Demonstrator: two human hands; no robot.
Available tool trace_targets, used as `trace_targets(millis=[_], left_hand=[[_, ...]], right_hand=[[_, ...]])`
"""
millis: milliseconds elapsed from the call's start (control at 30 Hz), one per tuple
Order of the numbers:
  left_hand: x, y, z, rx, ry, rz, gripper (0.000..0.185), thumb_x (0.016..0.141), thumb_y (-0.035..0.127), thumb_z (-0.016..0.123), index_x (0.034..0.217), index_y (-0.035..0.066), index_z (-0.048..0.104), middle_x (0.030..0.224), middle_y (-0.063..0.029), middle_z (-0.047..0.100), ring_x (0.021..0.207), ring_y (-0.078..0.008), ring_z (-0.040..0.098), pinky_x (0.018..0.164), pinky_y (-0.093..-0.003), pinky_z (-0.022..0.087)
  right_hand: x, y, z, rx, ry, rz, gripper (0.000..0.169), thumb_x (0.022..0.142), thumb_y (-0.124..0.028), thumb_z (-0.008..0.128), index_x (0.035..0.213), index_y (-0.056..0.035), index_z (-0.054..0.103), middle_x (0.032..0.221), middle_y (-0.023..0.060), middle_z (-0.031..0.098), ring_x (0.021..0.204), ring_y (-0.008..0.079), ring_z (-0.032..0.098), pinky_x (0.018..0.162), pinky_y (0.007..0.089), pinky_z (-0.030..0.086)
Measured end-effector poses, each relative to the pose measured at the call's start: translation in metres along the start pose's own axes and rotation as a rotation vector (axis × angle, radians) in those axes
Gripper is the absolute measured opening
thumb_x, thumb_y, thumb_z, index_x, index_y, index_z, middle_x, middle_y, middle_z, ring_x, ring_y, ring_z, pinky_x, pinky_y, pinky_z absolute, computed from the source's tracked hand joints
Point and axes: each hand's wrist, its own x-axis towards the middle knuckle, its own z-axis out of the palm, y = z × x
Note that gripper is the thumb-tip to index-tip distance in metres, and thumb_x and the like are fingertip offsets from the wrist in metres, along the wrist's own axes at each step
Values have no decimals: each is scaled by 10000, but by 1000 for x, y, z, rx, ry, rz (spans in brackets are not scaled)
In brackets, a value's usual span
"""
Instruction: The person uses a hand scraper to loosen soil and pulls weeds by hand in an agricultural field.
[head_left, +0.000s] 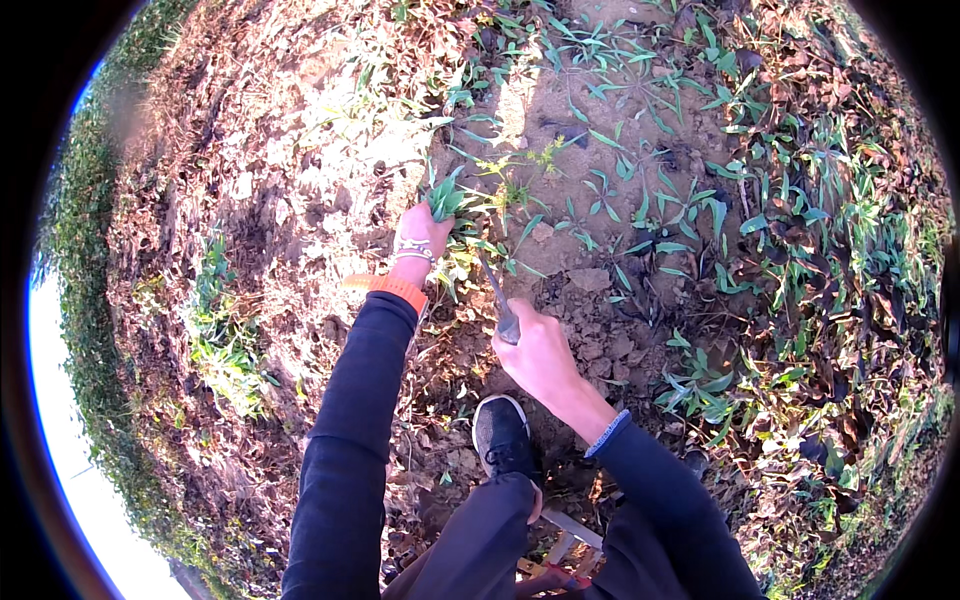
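My left hand (424, 229) is closed around a bunch of long green leaves (447, 196), whose tips fan out above the fingers. An orange watch strap (390, 286) and thin bracelets circle that wrist. In my right hand (541, 358) is a narrow-bladed hand tool (496, 289) with a dark handle end showing; its exact kind cannot be made out. The blade points up and left toward low plants below the left hand, and its tip is hard to tell from the soil and leaves. A yellow-green feathery plant (510, 193) grows just right of the leaf bunch.
Narrow-leaved plants (679, 206) grow from bare soil (577, 150) ahead and to the right. Dry leaves (277, 202) cover the sunlit left side. My dark shoe (501, 435) stands below the hands. Part of a low frame, perhaps a stool (571, 528), shows between my legs.
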Motion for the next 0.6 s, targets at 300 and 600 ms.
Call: trace_targets(millis=[300,600], left_hand=[[-10,-26,-25,-492,39,-197,306,716,236,663,877,-21,623,746,-88,644,651,-177,598,632,-314,465],[-5,-76,-72,-759,101,-287,322,736,212,656,962,-12,611,838,-62,638,638,-142,597,602,-256,476]], right_hand=[[-30,5,-23,97,29,117,272,714,-64,634,940,65,558,643,164,599,580,243,625,543,316,475],[-36,-4,-41,135,-80,167,318,719,-102,618,967,83,542,675,224,585,645,327,606,582,372,468]])
